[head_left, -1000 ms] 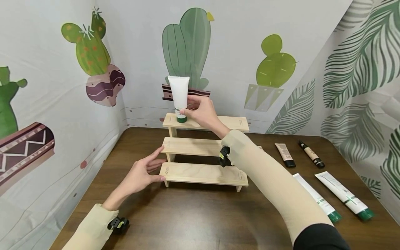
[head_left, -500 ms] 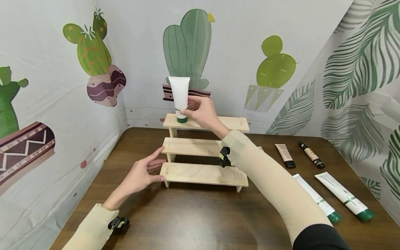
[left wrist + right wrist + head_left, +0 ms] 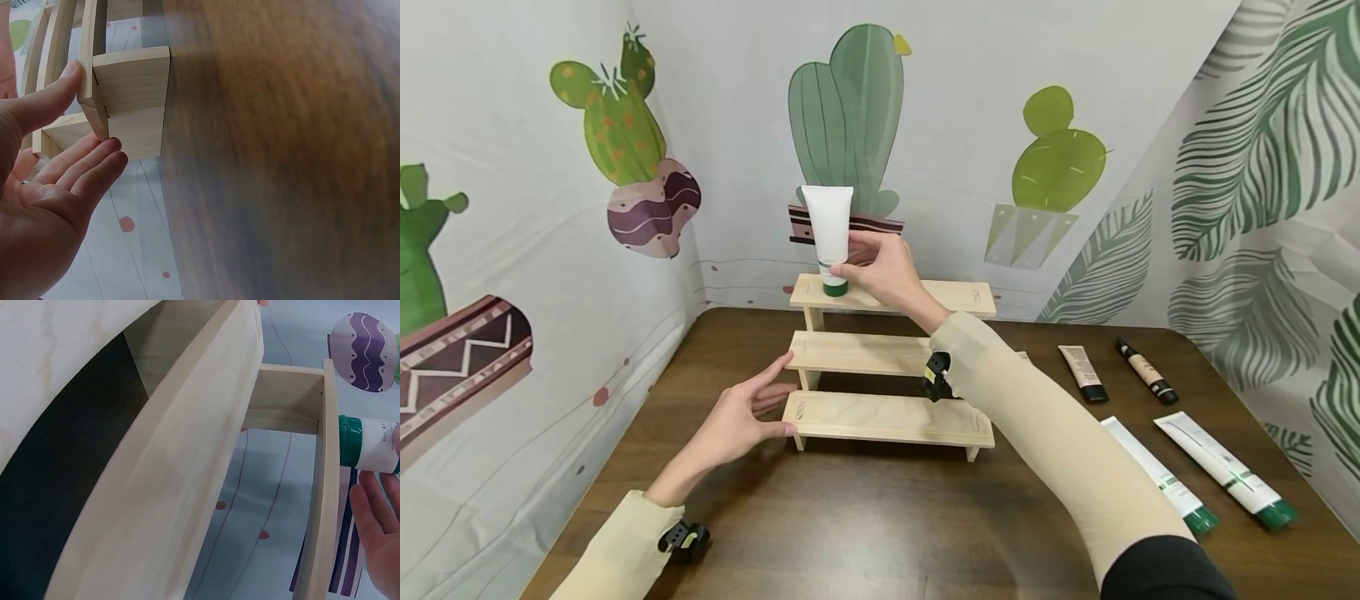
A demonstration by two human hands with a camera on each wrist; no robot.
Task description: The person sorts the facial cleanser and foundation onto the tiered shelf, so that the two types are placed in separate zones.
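A white squeeze tube [image 3: 831, 223] with a green cap stands upright, cap down, at the left end of the top step of a three-tier wooden display stand [image 3: 891, 417]. My right hand [image 3: 886, 268] pinches the tube low down, just above its cap. In the right wrist view, the green cap [image 3: 350, 441] is right at the top board, with fingertips on the label. My left hand [image 3: 737, 421] touches the stand's left side, its fingers extended and spread. In the left wrist view, the thumb [image 3: 53, 97] rests at the lowest board's edge and the other fingertips meet its end corner.
Two white tubes with green caps, one partly behind my right sleeve [image 3: 1153, 475] and one farther right [image 3: 1225, 471], lie on the brown table [image 3: 850, 533]. Behind them lie a small beige tube [image 3: 1082, 373] and a black-and-beige pen-like tube [image 3: 1147, 372]. A cactus-print cloth [image 3: 955, 150] hangs behind.
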